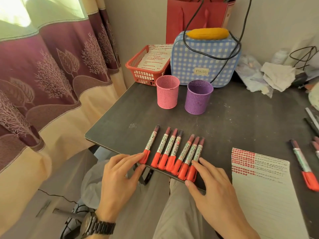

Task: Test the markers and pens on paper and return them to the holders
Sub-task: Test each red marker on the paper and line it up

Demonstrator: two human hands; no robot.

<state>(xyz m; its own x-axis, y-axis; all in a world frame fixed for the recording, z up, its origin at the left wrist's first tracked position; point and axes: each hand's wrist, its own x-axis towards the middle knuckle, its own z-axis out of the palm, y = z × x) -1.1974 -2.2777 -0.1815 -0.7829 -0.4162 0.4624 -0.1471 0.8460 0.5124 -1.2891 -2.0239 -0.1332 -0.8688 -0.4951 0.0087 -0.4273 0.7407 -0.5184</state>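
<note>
Seven red markers lay in a row on the dark table. The left hand and right hand, fingers straight, touched the row's two ends without gripping.

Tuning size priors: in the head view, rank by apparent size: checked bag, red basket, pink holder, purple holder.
1. checked bag
2. red basket, partly hidden behind the bag
3. pink holder and purple holder: look alike, purple slightly nearer, so unranked

Row of red markers on table
</note>
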